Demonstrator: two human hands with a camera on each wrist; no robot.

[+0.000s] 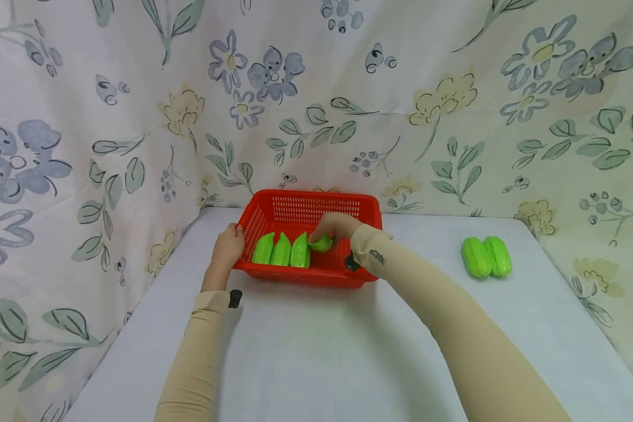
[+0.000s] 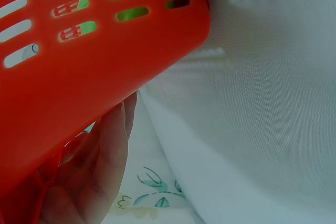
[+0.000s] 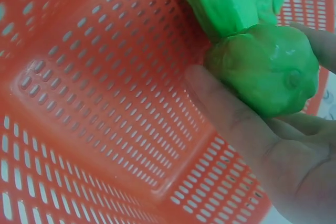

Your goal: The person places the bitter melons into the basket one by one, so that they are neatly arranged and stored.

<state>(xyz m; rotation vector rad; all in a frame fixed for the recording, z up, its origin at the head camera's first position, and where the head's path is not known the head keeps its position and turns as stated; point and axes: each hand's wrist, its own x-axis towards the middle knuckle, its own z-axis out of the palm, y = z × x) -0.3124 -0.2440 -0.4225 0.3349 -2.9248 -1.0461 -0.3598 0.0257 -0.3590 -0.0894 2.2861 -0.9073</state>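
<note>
A red plastic basket [image 1: 316, 275] with slotted walls stands on the table. My left hand [image 1: 228, 247] grips its left rim; the left wrist view shows the fingers [image 2: 113, 145] bent at the basket's edge. Inside the basket, my right hand [image 1: 339, 225] holds a glossy green gourd-like piece [image 3: 268, 72] between thumb and fingers. To its left, three similar green gourds [image 1: 299, 251] stand side by side in the basket, tapered ends toward the back. The held gourd is close to them; whether it touches the basket floor I cannot tell.
Two more green gourds [image 1: 486, 257] lie against each other on the white table [image 1: 306, 351], right of the basket. A flower-printed curtain [image 1: 316, 135] hangs behind the basket and along the sides.
</note>
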